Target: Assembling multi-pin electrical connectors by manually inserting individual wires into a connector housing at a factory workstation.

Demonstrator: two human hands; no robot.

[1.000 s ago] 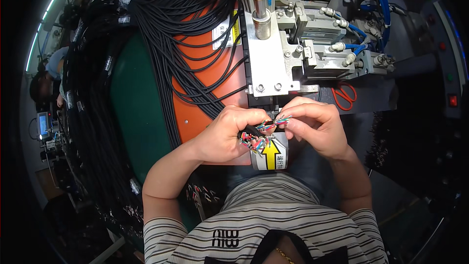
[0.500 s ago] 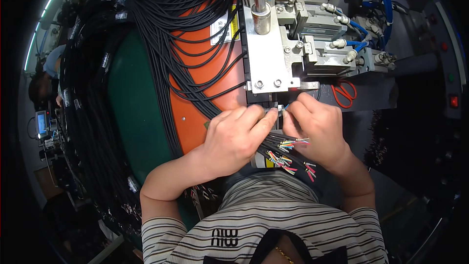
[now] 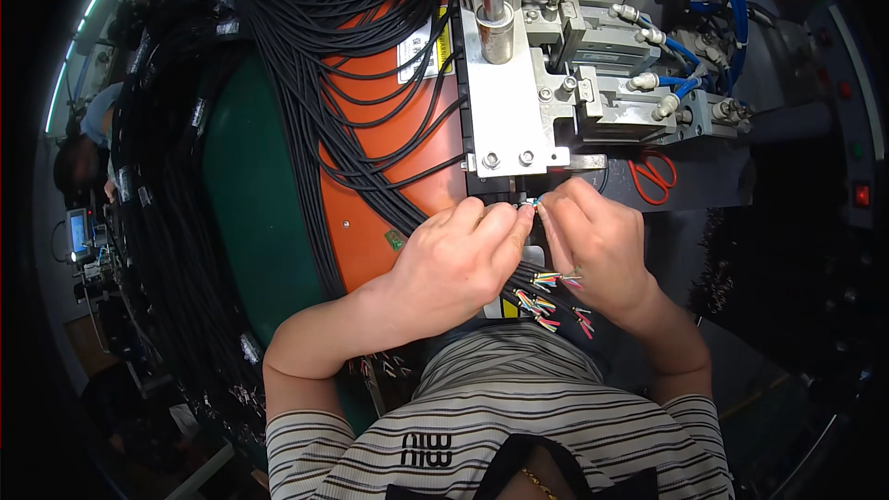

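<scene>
Just below the front of a metal clamping machine (image 3: 509,120), my two hands meet fingertip to fingertip. My left hand (image 3: 463,255) is closed, its thumb and forefinger pinching a cable end whose thin wires show at the tips. My right hand (image 3: 597,245) is closed too and pinches the thin coloured wires (image 3: 534,203), one of them blue. Most of the pinched end is covered by fingers. Under and between the hands lies a bundle of black cables with stripped coloured wire ends (image 3: 535,302), several of them red, yellow, green and white.
Many black cables (image 3: 306,102) drape over an orange panel (image 3: 380,222) and a green surface (image 3: 241,167) on the left. Red-handled scissors (image 3: 654,178) lie right of the machine. Blue air tubes (image 3: 732,0) run to its cylinders. Another person (image 3: 93,130) is at far left.
My left hand has shifted slightly right and down, baring a small green piece on the orange panel. Both hands' fingertips are closer together, and the stripped cable ends have moved a little.
</scene>
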